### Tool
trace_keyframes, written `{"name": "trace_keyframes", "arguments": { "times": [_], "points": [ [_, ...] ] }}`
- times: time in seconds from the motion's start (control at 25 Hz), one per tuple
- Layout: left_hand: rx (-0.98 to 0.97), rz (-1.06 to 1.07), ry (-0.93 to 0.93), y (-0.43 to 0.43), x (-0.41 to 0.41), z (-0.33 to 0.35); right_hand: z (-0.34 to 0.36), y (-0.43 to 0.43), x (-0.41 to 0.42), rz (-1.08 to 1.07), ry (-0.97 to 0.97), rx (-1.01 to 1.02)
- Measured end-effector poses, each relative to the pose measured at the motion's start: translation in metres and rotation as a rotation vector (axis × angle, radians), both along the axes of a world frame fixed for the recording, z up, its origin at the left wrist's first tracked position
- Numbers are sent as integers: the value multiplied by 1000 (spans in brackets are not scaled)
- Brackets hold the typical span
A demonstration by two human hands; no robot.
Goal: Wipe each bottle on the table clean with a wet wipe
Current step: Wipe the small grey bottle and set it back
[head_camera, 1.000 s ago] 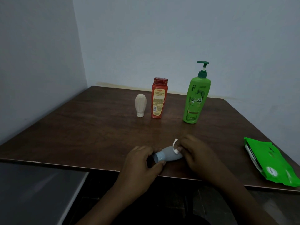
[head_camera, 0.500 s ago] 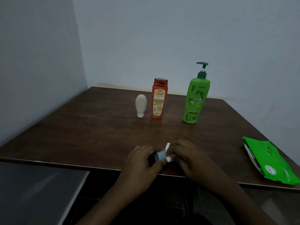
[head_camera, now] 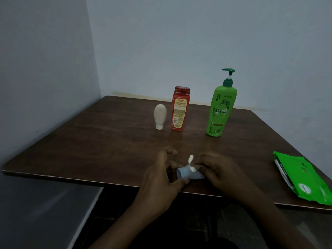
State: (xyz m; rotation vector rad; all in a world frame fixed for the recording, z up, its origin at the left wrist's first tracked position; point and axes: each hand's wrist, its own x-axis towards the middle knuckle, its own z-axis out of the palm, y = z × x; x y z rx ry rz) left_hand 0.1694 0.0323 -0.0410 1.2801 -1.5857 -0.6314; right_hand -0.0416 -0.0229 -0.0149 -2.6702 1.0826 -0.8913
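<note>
A small pale blue bottle (head_camera: pixel 188 174) lies on its side near the front edge of the brown table (head_camera: pixel 107 144). My left hand (head_camera: pixel 161 178) holds its cap end between thumb and fingers. My right hand (head_camera: pixel 217 171) pinches a white wet wipe (head_camera: pixel 191 163) against the bottle's body. Further back stand a cream bottle (head_camera: pixel 159 116) upside down on its cap, a red bottle (head_camera: pixel 180 109) and a tall green pump bottle (head_camera: pixel 221 108).
A green pack of wet wipes (head_camera: pixel 303 178) lies at the table's right front corner. Pale walls close the table in at the left and back. A grey surface (head_camera: pixel 41 209) sits below the table's left front edge.
My right hand has slid the wipe along the bottle, toward the cap and back to the body. My left fingers have spread a little at the cap end.
</note>
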Motion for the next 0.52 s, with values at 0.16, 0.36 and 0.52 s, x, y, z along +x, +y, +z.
{"name": "trace_keyframes", "arguments": {
  "times": [0.16,0.36,0.52],
  "points": [
    [-49,0,-17,1,-2,-1,1,-1,5,-58,-29,28],
    [-61,-5,-27,2,-1,-2,5,3,6,12,22,50],
    [-60,-9,-47,1,0,1,6,0,-9,-83,-51,46]
  ]
}}
